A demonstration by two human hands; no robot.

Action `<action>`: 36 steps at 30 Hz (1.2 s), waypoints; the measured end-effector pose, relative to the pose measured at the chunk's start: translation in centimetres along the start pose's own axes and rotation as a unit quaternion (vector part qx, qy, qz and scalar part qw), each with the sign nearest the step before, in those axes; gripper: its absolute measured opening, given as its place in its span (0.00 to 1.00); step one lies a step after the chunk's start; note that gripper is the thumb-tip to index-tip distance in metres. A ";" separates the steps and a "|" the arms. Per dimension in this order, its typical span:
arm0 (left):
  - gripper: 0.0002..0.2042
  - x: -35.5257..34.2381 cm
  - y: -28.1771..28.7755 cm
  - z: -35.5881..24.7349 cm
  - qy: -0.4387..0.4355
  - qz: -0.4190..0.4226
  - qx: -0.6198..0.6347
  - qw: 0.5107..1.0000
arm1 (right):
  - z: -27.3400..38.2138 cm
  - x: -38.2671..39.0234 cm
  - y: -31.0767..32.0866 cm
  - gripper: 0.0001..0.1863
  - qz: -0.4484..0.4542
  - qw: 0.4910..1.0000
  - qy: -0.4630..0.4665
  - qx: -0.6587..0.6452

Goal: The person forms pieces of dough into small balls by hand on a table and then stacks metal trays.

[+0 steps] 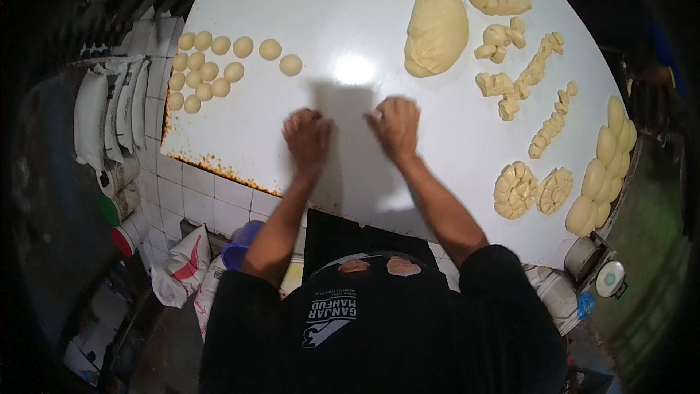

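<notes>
Both of my hands rest low over the middle of the white tabletop [255, 113]. My left hand [308, 137] has its fingers curled down toward the surface, with round dough balls [290, 65] beyond it to the left. My right hand [397, 124] is likewise curled, its thumb pointing inward, and a large smooth dough mass [437, 31] lies farther off to its right. The backs of my hands cover whatever may be under the fingers. A gap separates the two hands.
Cut dough strips [550, 124] lie to the right, with two sectioned dough rounds [515, 190] nearer me. Larger oval dough pieces [598, 179] line the right edge. Rust marks the table's left edge. Sacks [182, 266] and a purple tub [240, 246] stand below.
</notes>
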State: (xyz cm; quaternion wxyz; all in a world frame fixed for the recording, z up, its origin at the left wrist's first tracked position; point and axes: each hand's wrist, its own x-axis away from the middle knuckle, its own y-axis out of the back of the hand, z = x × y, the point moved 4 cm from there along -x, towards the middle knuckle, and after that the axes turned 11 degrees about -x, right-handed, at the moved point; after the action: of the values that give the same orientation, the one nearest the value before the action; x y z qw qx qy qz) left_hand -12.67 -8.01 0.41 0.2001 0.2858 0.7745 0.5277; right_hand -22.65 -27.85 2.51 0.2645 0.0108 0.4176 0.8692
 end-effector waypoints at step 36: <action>0.09 -1.0 -1.4 -3.6 -0.097 -0.079 0.009 0.992 | 1.1 -0.2 -2.1 0.11 0.015 0.998 0.006 0.067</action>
State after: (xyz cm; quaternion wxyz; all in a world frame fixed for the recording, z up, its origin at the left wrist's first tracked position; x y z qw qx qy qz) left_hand -14.48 -11.58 0.48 0.3125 0.2754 0.7761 0.4735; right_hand -21.23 -26.04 1.73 0.2480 0.0296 0.4761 0.8432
